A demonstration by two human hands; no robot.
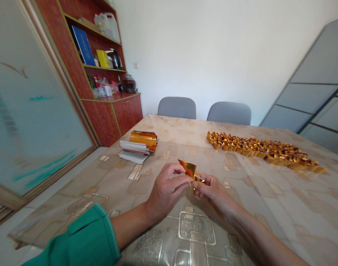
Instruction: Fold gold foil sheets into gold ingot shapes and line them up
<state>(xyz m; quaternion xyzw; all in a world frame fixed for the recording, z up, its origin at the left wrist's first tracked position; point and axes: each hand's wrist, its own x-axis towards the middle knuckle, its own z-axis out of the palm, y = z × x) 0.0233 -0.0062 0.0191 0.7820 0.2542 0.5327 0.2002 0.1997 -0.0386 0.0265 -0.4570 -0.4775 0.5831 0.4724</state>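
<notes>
Green cuffed sleeve (pixel 74 236) lies nearest, at the bottom left of the view, above a glossy patterned tablecloth (pixel 227 210) printed with beige and silver rounded squares. Just beyond it, both bare hands meet over the cloth. The left hand (pixel 166 190) pinches a small piece of gold foil (pixel 189 169) between thumb and forefinger, while the right hand (pixel 212 188) grips its lower corner with curled fingers. Held between them, the tilted piece stands clear of the table, and neither hand has let go. The fingers hide part of the foil, so its exact fold cannot be made out. Firm, flat fingertip pressure close to the crease seems the best way to keep foil this thin sharp and free of wrinkles. Farther out on the left, a curl of gold foil sheets (pixel 143 139) rests on a stack of white paper (pixel 132 150). To the right stretches a long, tightly packed band of folded gold foil pieces (pixel 263 151). Past the table stand two grey chairs (pixel 176 108), and at the left a red-brown wooden cabinet (pixel 102 118) holds a glass jar (pixel 128 84) and a blue binder (pixel 83 46).
</notes>
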